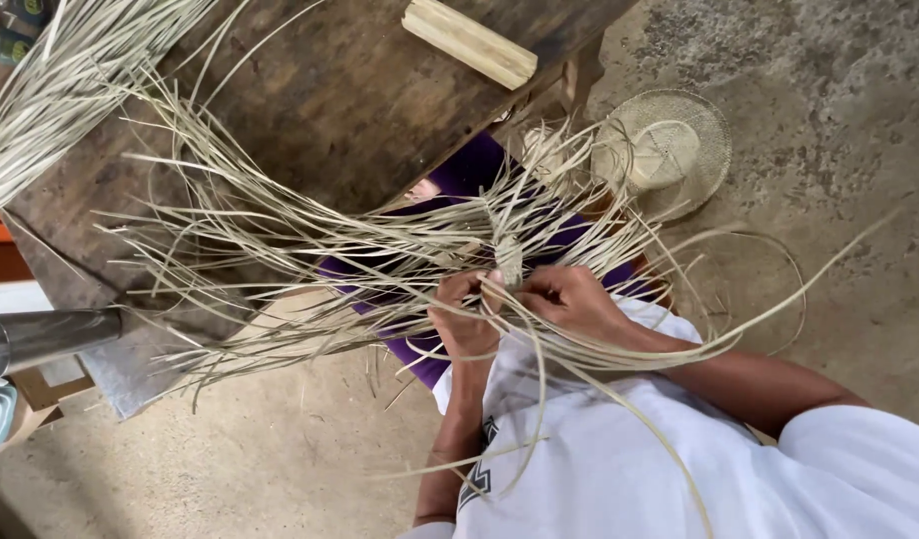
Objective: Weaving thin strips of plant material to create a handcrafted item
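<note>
Holding the small woven strip (507, 262) in the middle of the frame, both your hands are pinched shut on it. Your left hand (466, 317) grips from below and your right hand (571, 299) nips it from the side. The long pale straw strands (280, 240) fan out from that spot to the left and right.

It looks like you are weaving, early on, because only a short bit is plaited. The next move calls for picking one loose strand and keeping the others from slipping.

Under your hands lies a purple cloth (469, 170). Past it, to the upper right, a round straw hat (669, 148) sits on the grey floor (839, 120). A dark wooden table (329, 100) fills the top, with a pale wooden block (469, 42) on it. In the upper left corner sits what may be a bottle with a green and yellow label (2, 40), but it is too small to tell.
</note>
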